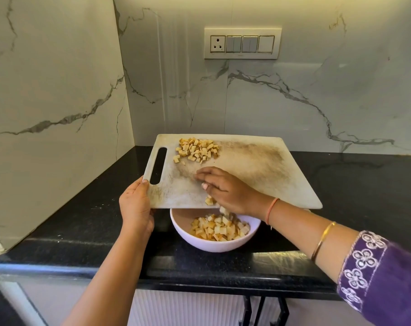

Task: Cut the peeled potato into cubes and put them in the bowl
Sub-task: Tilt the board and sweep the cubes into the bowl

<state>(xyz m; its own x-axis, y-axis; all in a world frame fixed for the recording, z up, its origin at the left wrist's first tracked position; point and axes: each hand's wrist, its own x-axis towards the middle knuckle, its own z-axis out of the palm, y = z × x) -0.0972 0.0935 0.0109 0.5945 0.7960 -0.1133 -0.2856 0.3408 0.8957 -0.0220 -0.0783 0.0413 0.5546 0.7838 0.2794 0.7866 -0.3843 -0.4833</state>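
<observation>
My left hand (135, 205) grips the near left corner of a stained white cutting board (258, 165), held tilted above a white bowl (214, 243). A pile of potato cubes (197, 149) lies on the board's far left part, near the handle slot. My right hand (221, 189) rests flat on the board with straight fingers, sweeping a few cubes (210, 200) over the near edge. Some cubes are falling into the bowl, which holds several potato cubes (219, 228).
The bowl stands on a black granite counter (82, 222) near its front edge. Marble walls close the corner at left and behind. A switch panel (242, 43) sits on the back wall. The counter's right side is bare.
</observation>
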